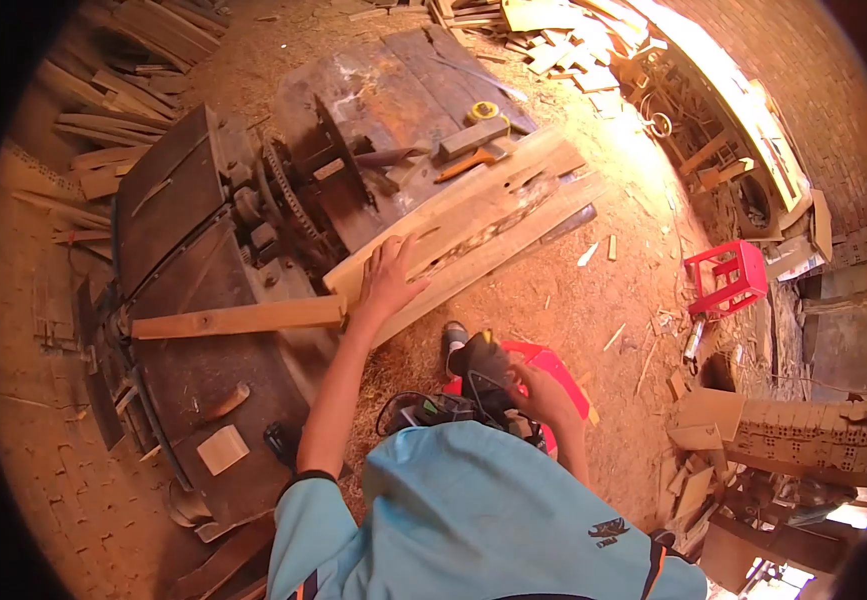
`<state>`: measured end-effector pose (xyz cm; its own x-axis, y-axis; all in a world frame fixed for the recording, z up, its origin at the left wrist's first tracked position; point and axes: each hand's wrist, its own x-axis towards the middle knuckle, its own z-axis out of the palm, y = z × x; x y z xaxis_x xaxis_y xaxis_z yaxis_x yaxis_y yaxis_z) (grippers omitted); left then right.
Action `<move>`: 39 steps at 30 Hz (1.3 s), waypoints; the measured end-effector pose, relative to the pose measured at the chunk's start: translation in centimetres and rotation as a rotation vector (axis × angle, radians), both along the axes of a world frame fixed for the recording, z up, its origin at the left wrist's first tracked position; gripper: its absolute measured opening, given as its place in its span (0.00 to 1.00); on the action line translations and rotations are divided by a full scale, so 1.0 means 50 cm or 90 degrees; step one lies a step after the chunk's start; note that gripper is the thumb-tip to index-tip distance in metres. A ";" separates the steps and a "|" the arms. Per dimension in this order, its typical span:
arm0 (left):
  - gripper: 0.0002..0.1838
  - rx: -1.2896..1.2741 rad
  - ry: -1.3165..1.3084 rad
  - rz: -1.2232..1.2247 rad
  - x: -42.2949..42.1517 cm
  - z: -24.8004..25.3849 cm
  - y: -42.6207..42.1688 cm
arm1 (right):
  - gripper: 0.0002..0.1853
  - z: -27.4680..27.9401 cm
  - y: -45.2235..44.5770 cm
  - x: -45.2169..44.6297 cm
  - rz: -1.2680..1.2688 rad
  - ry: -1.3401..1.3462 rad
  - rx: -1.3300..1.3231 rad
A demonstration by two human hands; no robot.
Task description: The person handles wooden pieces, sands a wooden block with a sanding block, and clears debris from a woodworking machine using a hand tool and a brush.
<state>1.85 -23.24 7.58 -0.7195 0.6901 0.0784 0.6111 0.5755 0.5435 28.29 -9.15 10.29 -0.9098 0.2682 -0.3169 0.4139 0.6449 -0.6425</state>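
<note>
My left hand [390, 277] lies with spread fingers on the near end of a wide wooden board [473, 215], which has rough gaps and holes along its middle. A narrow wooden strip [238, 318] meets the board's end and reaches left across the machine table. Over my lap, beside a red stool [543, 362], is my right hand [545, 393]; its fingers are partly hidden and whether they hold anything is unclear. Beyond the board, an orange-handled tool [465, 165], a wooden block [473, 138] and a yellow tape measure [484, 111] rest on the metal table.
A dark machine [178, 240] with a toothed wheel [288, 190] and upright metal plate stands at left. A small wood piece [222, 450] lies on its table. Another red stool [728, 278] stands at right. Scrap wood [563, 50] is piled at the back; sawdust covers the floor.
</note>
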 end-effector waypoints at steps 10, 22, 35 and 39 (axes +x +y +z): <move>0.53 -0.176 0.023 0.133 -0.033 -0.098 0.136 | 0.15 0.009 0.341 -0.164 -0.039 -0.013 0.071; 0.47 -0.144 -0.009 0.157 -0.027 -0.066 0.152 | 0.20 -0.150 0.415 -0.388 -0.170 0.306 0.018; 0.49 -0.152 -0.026 0.156 0.014 -0.065 0.155 | 0.16 -0.178 0.476 -0.698 0.171 0.426 0.304; 0.50 -0.202 -0.002 0.192 0.024 -0.059 0.121 | 0.16 -0.173 0.487 -0.717 0.225 0.216 0.469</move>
<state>3.05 -17.17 4.65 -0.8921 0.4390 -0.1068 0.3890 0.8666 0.3125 -7.55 15.21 1.65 -0.9917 -0.0173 0.1271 -0.0258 0.9975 -0.0653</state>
